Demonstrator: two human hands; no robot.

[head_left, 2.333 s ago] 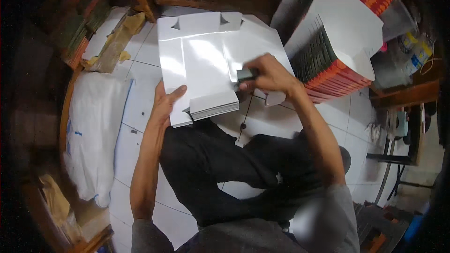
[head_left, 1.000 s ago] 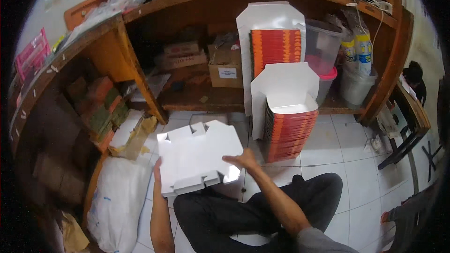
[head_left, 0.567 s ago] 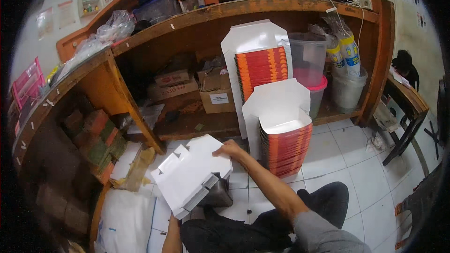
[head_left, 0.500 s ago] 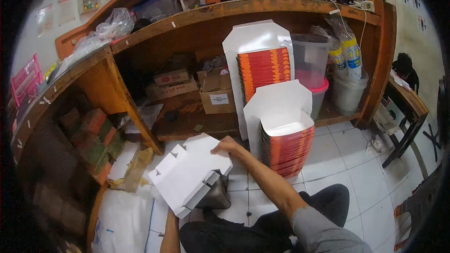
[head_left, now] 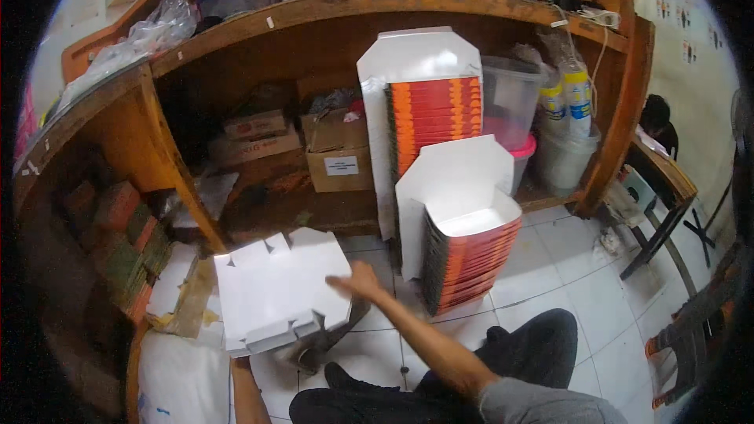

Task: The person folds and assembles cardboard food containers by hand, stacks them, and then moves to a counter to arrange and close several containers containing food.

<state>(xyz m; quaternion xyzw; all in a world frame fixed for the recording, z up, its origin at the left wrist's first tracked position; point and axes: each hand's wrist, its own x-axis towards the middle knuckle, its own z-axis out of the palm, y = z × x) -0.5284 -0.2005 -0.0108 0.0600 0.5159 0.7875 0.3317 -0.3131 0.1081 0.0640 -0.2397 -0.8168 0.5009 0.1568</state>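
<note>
A stack of flat white cardboard box blanks (head_left: 275, 283) with cut flaps and notches lies tilted in front of me, left of centre. My left hand (head_left: 240, 361) comes up under its near left corner and holds it there; the blanks hide most of its fingers. At the right edge of the stack, my right hand (head_left: 355, 280) is closed on the blanks, with its fingertips over the white top face. To the right, nested open food boxes (head_left: 475, 255), white inside and red-orange outside, stand in a tall pile. Behind them rises a second pile of boxes (head_left: 436, 118).
A wooden shelf unit (head_left: 361, 16) spans the far side, with a brown carton (head_left: 338, 169) on its lower board. Lidded tubs (head_left: 510, 102) stand behind the box piles. White plastic-wrapped bundles (head_left: 184, 381) lie at lower left. A person (head_left: 660, 122) sits far right.
The blanks have moved left and turned to lie more level. My right hand has slid from their far corner down to the right edge. The head view has shifted slightly.
</note>
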